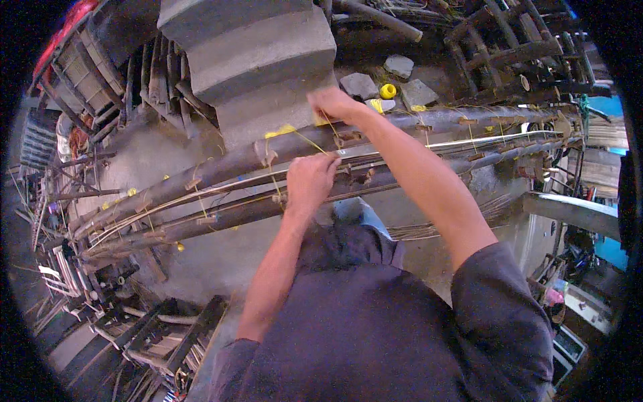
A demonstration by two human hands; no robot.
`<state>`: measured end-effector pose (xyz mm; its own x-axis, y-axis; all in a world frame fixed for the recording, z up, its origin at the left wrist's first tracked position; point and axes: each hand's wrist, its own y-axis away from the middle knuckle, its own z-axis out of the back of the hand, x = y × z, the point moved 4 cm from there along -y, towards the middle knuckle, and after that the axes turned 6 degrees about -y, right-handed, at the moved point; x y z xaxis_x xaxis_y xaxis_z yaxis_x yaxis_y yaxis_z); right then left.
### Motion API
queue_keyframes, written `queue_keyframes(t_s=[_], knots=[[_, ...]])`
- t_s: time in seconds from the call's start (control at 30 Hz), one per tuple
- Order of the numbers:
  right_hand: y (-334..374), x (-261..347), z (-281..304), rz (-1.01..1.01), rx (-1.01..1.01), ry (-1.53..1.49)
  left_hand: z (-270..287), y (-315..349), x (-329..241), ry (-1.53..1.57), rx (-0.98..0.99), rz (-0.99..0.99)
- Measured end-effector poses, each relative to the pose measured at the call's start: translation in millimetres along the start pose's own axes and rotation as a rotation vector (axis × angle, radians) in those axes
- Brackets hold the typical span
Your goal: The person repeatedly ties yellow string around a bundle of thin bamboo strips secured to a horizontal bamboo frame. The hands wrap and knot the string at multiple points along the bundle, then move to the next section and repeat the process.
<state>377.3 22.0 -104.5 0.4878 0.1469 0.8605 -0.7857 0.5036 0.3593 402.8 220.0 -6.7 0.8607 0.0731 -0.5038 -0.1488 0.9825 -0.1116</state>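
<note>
At frame centre, your left hand [309,179] pinches yellow twine [309,142] against the long bamboo frame [221,167] while your right hand [336,104] pulls it taut, fingers closed; several crosspieces look tied, this one unfinished.

Grey concrete floor [201,261]: stones [360,85] and a yellow spool [388,90] at upper centre, wooden frames [167,335] lower left.
</note>
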Motion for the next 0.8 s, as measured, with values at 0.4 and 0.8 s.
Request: queue_keyframes(t_s=[0.4, 0.8], knots=[[214.9, 32.6, -171.7, 0.288, 0.215, 0.116, 31.7, -60.8, -16.5, 0.653, 0.233, 0.289], [257.4, 81.9, -137.6, 0.317, -0.147, 0.23, 41.1, -123.5, 110.2, 0.052, 0.319, 0.028]])
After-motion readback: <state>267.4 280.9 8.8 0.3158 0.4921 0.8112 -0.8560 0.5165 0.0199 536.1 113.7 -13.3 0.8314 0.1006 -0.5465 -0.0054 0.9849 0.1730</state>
